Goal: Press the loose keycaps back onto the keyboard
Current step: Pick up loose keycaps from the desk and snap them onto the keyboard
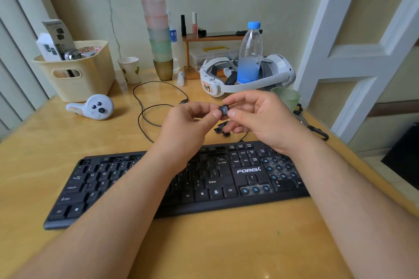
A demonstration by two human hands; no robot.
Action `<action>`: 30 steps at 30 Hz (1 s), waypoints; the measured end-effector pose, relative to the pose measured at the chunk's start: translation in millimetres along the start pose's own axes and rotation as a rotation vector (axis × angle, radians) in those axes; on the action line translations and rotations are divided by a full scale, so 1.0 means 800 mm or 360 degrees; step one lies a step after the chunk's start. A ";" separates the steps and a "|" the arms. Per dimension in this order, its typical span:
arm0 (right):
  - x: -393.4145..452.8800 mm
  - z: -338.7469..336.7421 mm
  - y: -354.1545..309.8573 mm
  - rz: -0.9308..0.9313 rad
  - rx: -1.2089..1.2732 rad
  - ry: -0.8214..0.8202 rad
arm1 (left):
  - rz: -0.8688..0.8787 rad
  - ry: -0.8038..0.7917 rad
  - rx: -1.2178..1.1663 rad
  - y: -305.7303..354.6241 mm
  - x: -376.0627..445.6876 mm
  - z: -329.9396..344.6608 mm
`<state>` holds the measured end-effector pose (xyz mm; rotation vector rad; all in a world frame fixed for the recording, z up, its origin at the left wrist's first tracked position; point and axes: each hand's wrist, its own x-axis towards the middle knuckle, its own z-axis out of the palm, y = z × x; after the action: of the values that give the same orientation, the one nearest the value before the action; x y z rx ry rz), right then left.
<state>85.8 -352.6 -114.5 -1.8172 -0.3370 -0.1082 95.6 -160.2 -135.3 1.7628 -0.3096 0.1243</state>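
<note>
Both hands, left hand (192, 118) and right hand (258, 113), are pinching one arrow keycap (223, 110) at frame centre, above the keyboard (158, 206); wrongly oriented, it risks jamming on the bare switches (255, 189) lower right

Both forearms bare, no sleeves; left hand (190, 120) & right hand (260, 115) ungloved.

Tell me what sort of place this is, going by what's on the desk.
Probably a home desk set against a wall, used for everyday clutter. A keyboard lies on the wooden desk, a VR headset and controller sit behind it, and lipsticks stand on a small shelf.
</note>
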 end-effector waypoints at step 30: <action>-0.071 -0.021 -0.030 -0.0742 -0.1268 0.0133 | -0.0132 -0.0645 -0.0389 0.020 -0.016 0.011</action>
<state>26.8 -373.0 -101.6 -2.4684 -0.7264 -0.7267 78.0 -170.0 -125.0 1.5452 -0.5201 -0.3228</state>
